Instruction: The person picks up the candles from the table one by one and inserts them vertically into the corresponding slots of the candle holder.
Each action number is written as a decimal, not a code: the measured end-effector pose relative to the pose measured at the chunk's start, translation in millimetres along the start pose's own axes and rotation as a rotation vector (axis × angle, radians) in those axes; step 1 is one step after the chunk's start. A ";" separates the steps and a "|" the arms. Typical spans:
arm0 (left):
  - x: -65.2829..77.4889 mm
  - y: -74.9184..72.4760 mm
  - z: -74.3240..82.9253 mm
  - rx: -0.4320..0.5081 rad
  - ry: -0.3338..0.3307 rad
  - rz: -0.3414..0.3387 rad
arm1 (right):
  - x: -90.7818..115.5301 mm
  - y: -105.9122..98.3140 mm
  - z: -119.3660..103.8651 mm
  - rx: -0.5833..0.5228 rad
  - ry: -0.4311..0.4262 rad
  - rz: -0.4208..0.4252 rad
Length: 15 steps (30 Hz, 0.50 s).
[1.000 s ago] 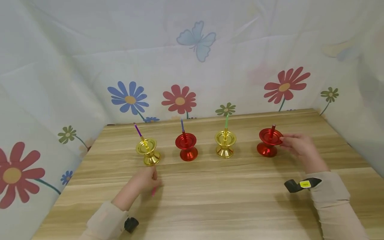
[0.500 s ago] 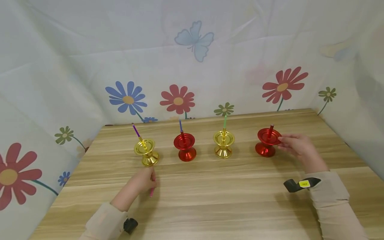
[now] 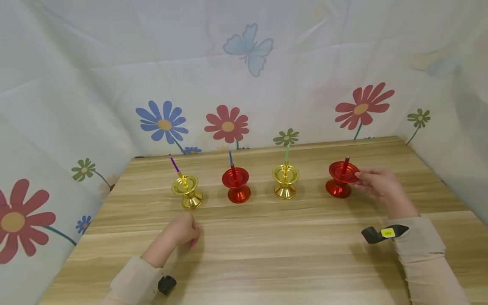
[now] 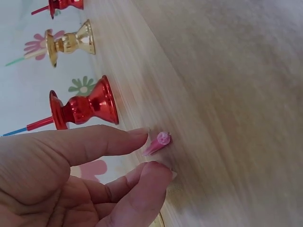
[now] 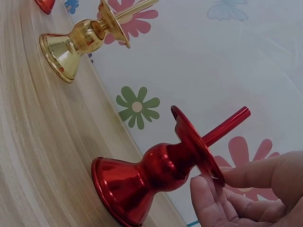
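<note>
Four small metal candle holders stand in a row on the wooden table (image 3: 289, 254). From the left they are gold (image 3: 187, 191) with a purple stick, red (image 3: 236, 185) with a blue stick, gold (image 3: 286, 181) with a green stick, and red (image 3: 340, 181) with a dark red stick (image 5: 226, 126). My left hand (image 3: 192, 231) rests on the table in front of the left gold holder and pinches a pink stick (image 4: 158, 143), its tip touching the wood. My right hand (image 3: 359, 175) pinches the rim of the right red holder (image 5: 156, 175), which stands upright.
A white cloth with printed flowers and a butterfly (image 3: 248, 46) walls in the table at the back and on both sides. The wood between my hands and the front edge is bare. Each wrist carries a black camera strap (image 3: 383, 234).
</note>
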<state>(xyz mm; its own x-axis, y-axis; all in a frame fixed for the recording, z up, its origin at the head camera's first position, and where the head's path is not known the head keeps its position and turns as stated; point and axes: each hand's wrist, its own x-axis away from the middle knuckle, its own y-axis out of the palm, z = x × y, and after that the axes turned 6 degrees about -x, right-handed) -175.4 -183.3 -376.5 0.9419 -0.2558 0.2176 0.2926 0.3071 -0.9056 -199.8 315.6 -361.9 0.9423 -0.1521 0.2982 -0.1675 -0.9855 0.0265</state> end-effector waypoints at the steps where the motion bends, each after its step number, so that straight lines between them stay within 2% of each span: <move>1: 0.4 -0.2 0.3 0.004 0.003 -0.005 | 0.2 -0.2 -0.1 0.004 -0.001 0.002; 7: 1.0 -1.4 3.8 -0.009 0.023 0.000 | 1.3 -0.8 -0.9 -0.010 -0.011 0.003; 11: 1.5 0.4 6.5 -0.031 -0.013 -0.021 | 1.2 0.0 -0.5 -0.011 -0.017 0.003; 15: 2.8 3.6 8.1 -0.105 -0.034 -0.045 | 1.3 2.0 0.0 0.022 -0.009 0.012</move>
<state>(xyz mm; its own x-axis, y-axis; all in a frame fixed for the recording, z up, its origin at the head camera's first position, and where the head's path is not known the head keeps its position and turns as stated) -170.4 -175.5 -376.2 0.9338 -0.2355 0.2694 0.3175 0.1981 -0.9273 -198.9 313.5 -361.4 0.9429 -0.1641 0.2899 -0.1721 -0.9851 0.0021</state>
